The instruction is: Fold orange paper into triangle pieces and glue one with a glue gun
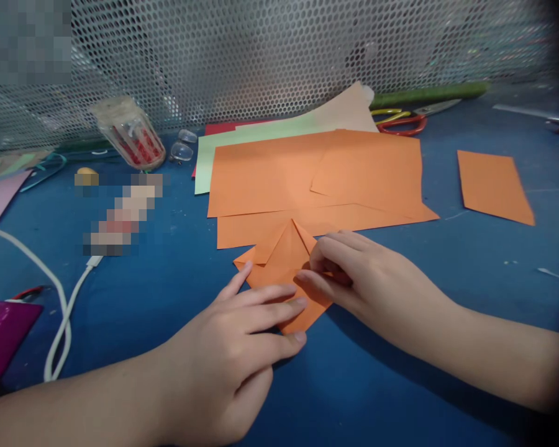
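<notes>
A folded piece of orange paper [279, 273] lies on the blue table in front of me, with a pointed top and a small folded flap at its left. My left hand [242, 347] rests on its lower left part, fingers stretched out and spread flat over it. At its right side, my right hand [349, 267] has its fingers curled in, thumb against the paper, pinching the right edge or flap. The curled fingers hide that part of the fold. Just behind it are larger orange sheets [270, 174], overlapping one another.
Behind the orange sheets lie a pale green sheet [202, 164] and red-handled scissors [403, 125]. A small orange piece [494, 186] is at the right. A tilted jar [133, 136] with red contents, a white cable [68, 310] and a purple object [4, 335] are at the left. A perforated metal panel [261, 56] bounds the back.
</notes>
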`<state>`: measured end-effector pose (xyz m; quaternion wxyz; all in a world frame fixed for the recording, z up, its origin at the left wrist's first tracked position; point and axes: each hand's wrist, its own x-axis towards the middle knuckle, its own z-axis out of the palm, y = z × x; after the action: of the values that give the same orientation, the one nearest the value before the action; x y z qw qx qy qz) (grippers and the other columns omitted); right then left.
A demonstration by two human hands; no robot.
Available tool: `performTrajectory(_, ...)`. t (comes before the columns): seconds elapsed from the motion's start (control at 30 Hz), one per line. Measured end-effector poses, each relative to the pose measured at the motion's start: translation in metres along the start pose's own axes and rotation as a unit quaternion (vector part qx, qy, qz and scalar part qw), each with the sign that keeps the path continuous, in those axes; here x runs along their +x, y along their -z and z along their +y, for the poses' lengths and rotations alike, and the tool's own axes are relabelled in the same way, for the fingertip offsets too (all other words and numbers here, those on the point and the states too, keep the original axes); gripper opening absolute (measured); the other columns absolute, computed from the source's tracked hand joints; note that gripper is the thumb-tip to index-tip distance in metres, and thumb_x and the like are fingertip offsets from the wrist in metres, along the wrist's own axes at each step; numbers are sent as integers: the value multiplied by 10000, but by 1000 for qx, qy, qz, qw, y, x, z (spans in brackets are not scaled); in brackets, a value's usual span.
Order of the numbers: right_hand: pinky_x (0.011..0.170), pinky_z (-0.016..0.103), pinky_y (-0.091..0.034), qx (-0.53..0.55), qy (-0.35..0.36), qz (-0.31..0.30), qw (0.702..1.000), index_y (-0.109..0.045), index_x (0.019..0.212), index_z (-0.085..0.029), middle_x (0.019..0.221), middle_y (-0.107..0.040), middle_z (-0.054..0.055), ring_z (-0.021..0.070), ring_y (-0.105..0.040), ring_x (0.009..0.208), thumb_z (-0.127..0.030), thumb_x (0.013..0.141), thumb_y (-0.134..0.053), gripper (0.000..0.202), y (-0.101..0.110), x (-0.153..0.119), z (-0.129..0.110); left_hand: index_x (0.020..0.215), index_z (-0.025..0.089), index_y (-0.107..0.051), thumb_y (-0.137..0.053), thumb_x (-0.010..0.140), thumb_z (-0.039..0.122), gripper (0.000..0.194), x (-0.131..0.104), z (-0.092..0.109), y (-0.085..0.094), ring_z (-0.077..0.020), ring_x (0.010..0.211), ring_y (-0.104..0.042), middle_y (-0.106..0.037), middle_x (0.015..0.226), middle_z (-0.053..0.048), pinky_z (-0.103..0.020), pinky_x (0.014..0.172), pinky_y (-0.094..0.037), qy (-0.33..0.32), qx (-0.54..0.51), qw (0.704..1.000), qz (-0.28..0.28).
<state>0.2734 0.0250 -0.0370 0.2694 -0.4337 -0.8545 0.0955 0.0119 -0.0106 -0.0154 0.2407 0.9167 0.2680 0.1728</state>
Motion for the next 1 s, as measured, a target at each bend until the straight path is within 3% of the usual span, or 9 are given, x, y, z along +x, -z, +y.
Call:
performTrajectory(0.17, 498, 247, -391, 0, -2, 8, 1000, -526, 896, -257, 712, -574, -31, 141, -518, 560, -274, 1080, -611, 203, 0, 0, 0, 1293, 217, -801, -480, 1025, 67, 444, 0, 0, 0, -258, 1507, -630, -771, 1466, -36, -571, 1413, -189, 0, -1, 1000, -5)
performTrajectory(0.3, 542, 261, -432, 4, 11, -5, 1000, -548, 912, -252, 738, -609, -16, 156, -552, 600, -275, 1082, -597, 178, 2, 0, 1, 1279, 221, -811, -505, 1031, 80, 419, 0, 0, 1, -235, 1490, -645, -776, 1458, -19, -502, 1409, -238, -2, 15, 1000, 3)
performTrajectory(0.5, 681, 344, -537, 41, 51, -63, 996, -653, 1096, -217, 955, -683, 71, 234, -658, 819, -478, 1065, -644, 263, 11, -4, 7, 1311, 219, -790, -466, 1054, 47, 448, -1, -2, 2, -239, 1500, -636, -789, 1436, -16, -542, 1408, -225, -16, 31, 999, 0)
performTrajectory(0.73, 676, 319, -538, 169, -86, -156, 970, -710, 1105, -277, 1015, -673, 56, 209, -662, 831, -536, 962, -752, 299, 21, 2, 18, 1297, 217, -780, -470, 1036, 28, 448, -1, -4, 0, -170, 1531, -594, -775, 1470, 20, -430, 1421, -144, -23, 31, 999, 17)
performTrajectory(1.0, 570, 293, -483, 194, -121, -193, 954, -710, 1031, -260, 774, -658, -5, 166, -601, 644, -406, 912, -704, 188, 31, 6, 27, 1300, 216, -779, -485, 1028, 26, 443, -1, -5, 2, -164, 1516, -610, -783, 1456, 24, -416, 1414, -183, -34, 34, 999, 18)
